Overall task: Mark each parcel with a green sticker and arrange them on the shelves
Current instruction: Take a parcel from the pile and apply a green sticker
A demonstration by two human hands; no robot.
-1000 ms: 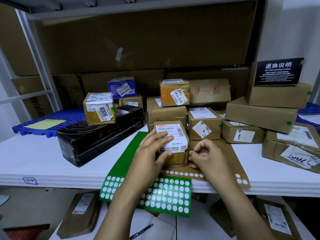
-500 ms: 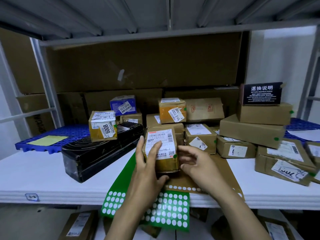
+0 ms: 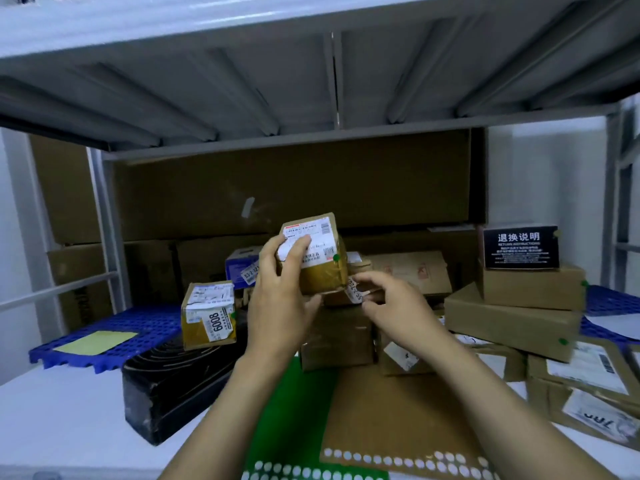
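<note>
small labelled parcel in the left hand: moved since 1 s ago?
Yes. The small parcel has risen off the green sticker sheet, now held by the left hand above the stacked boxes behind.

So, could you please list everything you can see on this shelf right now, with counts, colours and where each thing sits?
Held parcel: one, brown with white label and a green dot on its edge, raised mid-frame.
Parcel marked 6008: one, yellow-brown, on top of the black box.
Black box: one, long, lying on the shelf at left.
Blue box: one, behind the hands.
Black printed box: one, atop the right-hand stack.
Other brown parcels: several, centre and right; exact count unclear.
Sticker sheets: one green, one brown, front of shelf.
Blue grid mat: left; yellow sheet on it.
Left hand: grips the held parcel.
Right hand: open, beside it.
</note>
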